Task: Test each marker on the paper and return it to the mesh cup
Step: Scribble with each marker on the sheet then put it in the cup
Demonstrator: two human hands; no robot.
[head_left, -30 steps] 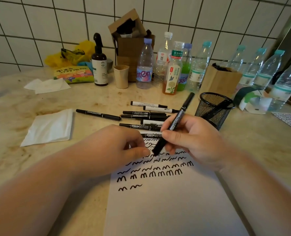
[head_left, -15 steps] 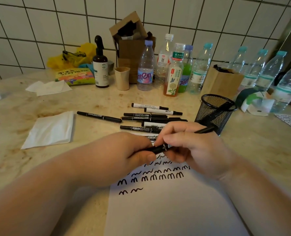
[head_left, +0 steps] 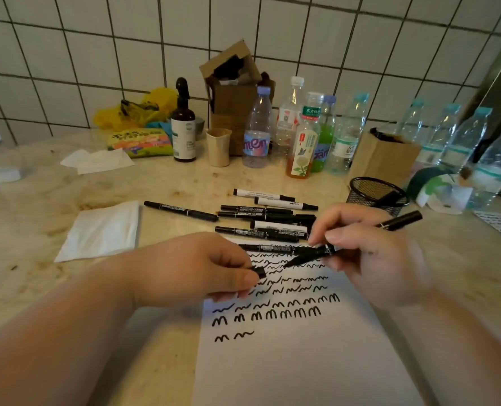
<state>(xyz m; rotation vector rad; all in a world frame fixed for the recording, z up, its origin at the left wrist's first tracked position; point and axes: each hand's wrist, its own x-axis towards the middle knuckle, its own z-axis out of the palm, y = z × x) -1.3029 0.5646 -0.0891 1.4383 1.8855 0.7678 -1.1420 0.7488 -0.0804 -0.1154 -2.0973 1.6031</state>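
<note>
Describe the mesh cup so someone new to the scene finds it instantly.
Start at the row of clear water bottles along the tiled wall, right side. Just before them, beside a brown paper bag, stands the mesh cup: the only black wire container, a dark marker inside.

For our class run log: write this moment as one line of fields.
stage: uncapped, not yet testing | right hand: holds marker | left hand: pinches cap | paper: squiggles | mesh cup: behind

The cap (head_left: 259, 271) was pulled off the marker (head_left: 346, 243) and was carried a little to the left, pinched in the left hand (head_left: 202, 266). The marker was lowered from near-upright to almost level in the right hand (head_left: 369, 250), its bared tip brought just above the paper (head_left: 302, 356).
</note>
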